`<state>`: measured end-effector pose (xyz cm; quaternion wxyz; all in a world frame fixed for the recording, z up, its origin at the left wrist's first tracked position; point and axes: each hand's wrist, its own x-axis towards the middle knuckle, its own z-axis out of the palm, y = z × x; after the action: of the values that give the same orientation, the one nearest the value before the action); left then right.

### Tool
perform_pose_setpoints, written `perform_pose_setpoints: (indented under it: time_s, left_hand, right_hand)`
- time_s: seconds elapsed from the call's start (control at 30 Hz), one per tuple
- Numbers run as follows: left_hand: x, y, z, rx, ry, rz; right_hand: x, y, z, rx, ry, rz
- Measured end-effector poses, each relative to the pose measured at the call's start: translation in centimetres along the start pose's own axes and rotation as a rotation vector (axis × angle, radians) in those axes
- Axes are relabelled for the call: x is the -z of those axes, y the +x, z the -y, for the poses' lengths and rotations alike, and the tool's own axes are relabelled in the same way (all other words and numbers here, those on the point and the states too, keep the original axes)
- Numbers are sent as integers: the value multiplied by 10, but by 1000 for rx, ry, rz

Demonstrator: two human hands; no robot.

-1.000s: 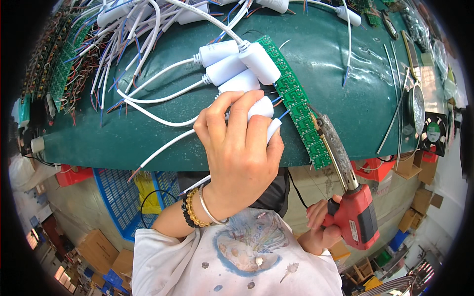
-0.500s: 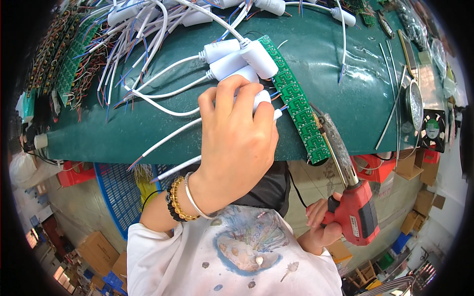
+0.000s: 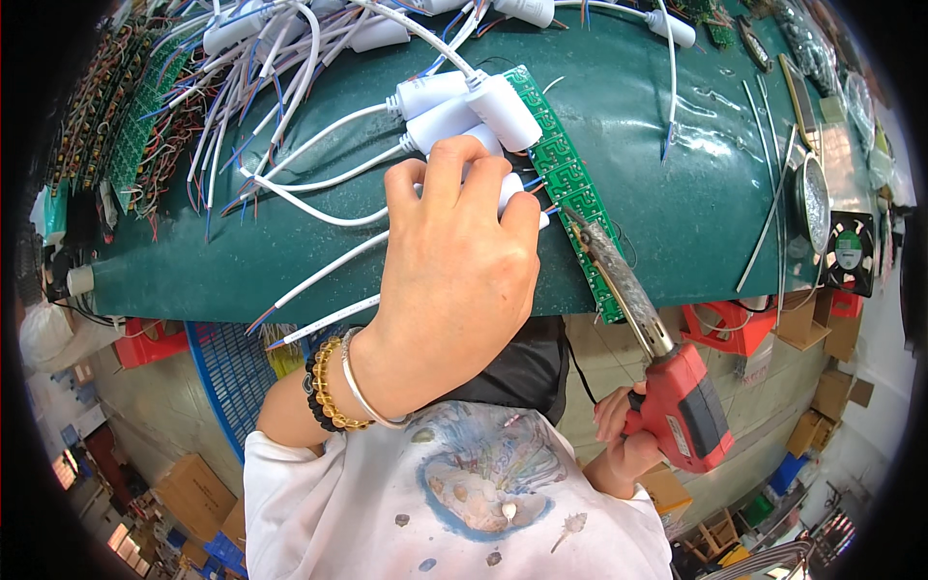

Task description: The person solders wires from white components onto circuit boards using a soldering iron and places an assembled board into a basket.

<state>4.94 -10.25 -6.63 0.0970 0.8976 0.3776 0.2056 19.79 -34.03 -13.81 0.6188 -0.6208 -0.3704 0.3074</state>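
Observation:
My left hand (image 3: 456,275) is closed over a white cylindrical housing (image 3: 510,189), its fingers curled and its palm hiding most of it. Blue and orange wire ends reach from under my fingers to the edge of a long green circuit board strip (image 3: 570,177). In my right hand (image 3: 623,435) is a red soldering gun (image 3: 688,411), held by its handle. Its dark tip is over the board, close to those wire ends; whether it touches them I cannot tell. More white housings (image 3: 505,111) with cables lie beyond my left hand, some against the strip.
Tangled white cables (image 3: 300,72) with housings cover the back left of the green table (image 3: 338,266). Stacked circuit boards (image 3: 106,97) fill the far left. Thin metal rods (image 3: 768,217), a round metal dish (image 3: 812,208) and a small fan (image 3: 848,253) are at the right.
The soldering gun has moved left and slightly up, bringing its tip from the board's right edge to the wire ends. My left hand has shifted slightly left, still on the housing.

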Motion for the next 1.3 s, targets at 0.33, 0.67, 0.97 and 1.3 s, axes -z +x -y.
perform_pose_setpoints:
  time_s: [0.33, 0.67, 0.97, 1.3]
  left_hand:
    - [-2, 0, 2, -8, -12, -21]
    - [0, 0, 0, 3, -25, 6]
    - [0, 0, 1, -20, -16, -12]
    - [1, -3, 3, -46, -20, -35]
  right_hand:
    - [13, -9, 2, -12, -308, -65]
    - [-12, 19, 10, 191, 133, 56]
    - [-41, 31, -4, 436, 833, -209]
    - [-24, 20, 17, 92, 179, -71]
